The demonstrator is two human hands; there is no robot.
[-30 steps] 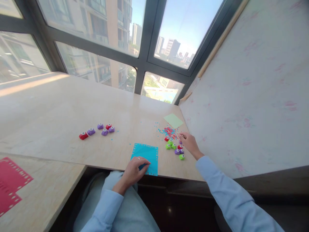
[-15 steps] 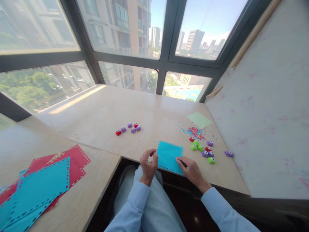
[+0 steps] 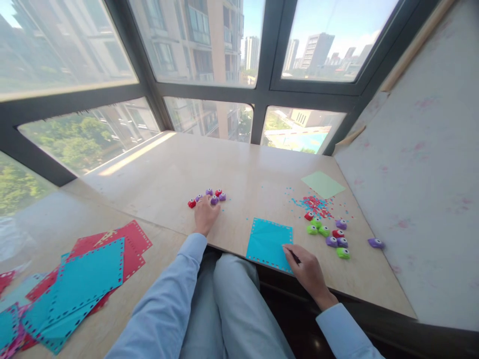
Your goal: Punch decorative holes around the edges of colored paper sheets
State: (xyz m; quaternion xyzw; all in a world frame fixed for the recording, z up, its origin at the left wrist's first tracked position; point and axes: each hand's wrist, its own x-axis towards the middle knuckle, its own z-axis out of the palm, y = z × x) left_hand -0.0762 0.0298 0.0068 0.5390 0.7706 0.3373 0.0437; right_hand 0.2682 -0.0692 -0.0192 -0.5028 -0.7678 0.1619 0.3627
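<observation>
My left hand (image 3: 206, 215) is over a small group of craft punches near the middle of the windowsill top. Its fingers are spread around a purple punch (image 3: 214, 200), touching or almost touching it; a firm grip does not show. A red punch (image 3: 191, 203) lies just left of the fingers. My right hand (image 3: 305, 267) pinches the right edge of a square of blue paper (image 3: 267, 242), with the thumb mostly hidden. Small holes are punched along the borders of this paper, which lies flat at the front edge.
To the right sit more punches, among them a green punch (image 3: 343, 253) and a lone purple punch (image 3: 375, 243). Behind them are paper bits (image 3: 316, 205) and a pale green sheet (image 3: 324, 184). Punched blue sheets (image 3: 88, 279) and red sheets (image 3: 136, 237) overlap at left.
My left hand has let go of the blue paper's left side and moved forward and left to the punches. My right hand stays at the paper's right edge. The view has shifted slightly.
</observation>
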